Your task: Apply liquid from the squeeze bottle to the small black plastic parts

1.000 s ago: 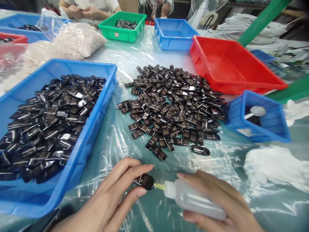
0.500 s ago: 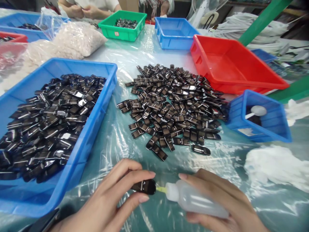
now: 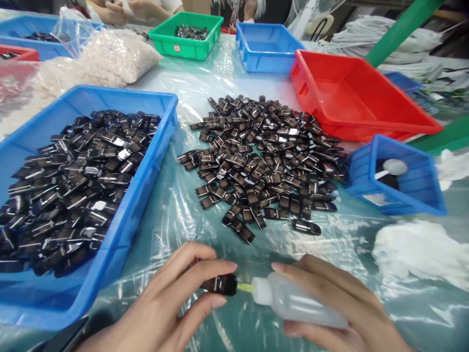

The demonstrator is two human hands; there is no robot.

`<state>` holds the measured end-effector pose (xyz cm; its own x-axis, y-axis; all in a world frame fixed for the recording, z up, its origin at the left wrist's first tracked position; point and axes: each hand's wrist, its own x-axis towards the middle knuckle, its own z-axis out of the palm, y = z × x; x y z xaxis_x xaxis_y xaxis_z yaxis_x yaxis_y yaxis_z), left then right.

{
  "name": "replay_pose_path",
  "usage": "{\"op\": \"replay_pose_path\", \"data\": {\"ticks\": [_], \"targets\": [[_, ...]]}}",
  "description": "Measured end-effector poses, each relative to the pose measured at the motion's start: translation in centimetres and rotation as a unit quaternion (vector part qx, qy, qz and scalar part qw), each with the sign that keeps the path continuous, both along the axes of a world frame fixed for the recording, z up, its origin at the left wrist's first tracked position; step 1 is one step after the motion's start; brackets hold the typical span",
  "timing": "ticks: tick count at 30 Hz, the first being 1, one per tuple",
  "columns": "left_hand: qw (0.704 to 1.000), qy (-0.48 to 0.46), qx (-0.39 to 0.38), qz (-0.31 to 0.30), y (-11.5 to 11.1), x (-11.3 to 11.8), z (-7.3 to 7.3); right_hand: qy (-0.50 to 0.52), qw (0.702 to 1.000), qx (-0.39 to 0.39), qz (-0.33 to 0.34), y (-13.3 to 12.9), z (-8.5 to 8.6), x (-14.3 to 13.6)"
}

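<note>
Slight rightward shift: black piece, rear hidden, pinched by left hand, bottle clasped by right hand.

Black piece lower in view, perhaps turned

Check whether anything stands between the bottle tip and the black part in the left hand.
Nothing visible does. The yellow tip of the translucent bottle held by the right hand points at the exposed end of the black part in the left hand; I cannot tell whether they touch.
</note>
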<state>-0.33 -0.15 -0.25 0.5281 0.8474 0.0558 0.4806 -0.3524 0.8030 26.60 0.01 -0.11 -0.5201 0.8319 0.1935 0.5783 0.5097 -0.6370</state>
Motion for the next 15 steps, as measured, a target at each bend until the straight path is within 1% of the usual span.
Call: {"op": "replay_pose_path", "data": {"ticks": [3,6,10,12,14,15], "targets": [[1.000,0.003,-0.008,0.018,0.0,0.0,0.1,-0.005,1.000,0.009,-0.028,-0.2,-0.6,0.2],[0.996,0.011,-0.035,0.075,0.2,0.1,0.3,0.011,0.998,0.003,-0.062,-0.4,-1.0,0.6],[0.980,0.025,-0.106,0.165,0.4,0.4,0.6,0.063,0.984,-0.027,-0.163,-0.2,-1.1,0.5],[0.974,0.022,-0.138,0.177,0.3,0.6,0.7,0.107,0.973,-0.035,-0.201,0.1,-1.2,0.0],[0.974,0.011,-0.153,0.169,0.3,0.8,0.7,0.136,0.965,-0.042,-0.219,0.6,-1.6,-0.5],[0.974,0.006,-0.153,0.166,0.3,0.9,0.6,0.135,0.965,-0.050,-0.221,0.7,-1.8,-0.7]]}}
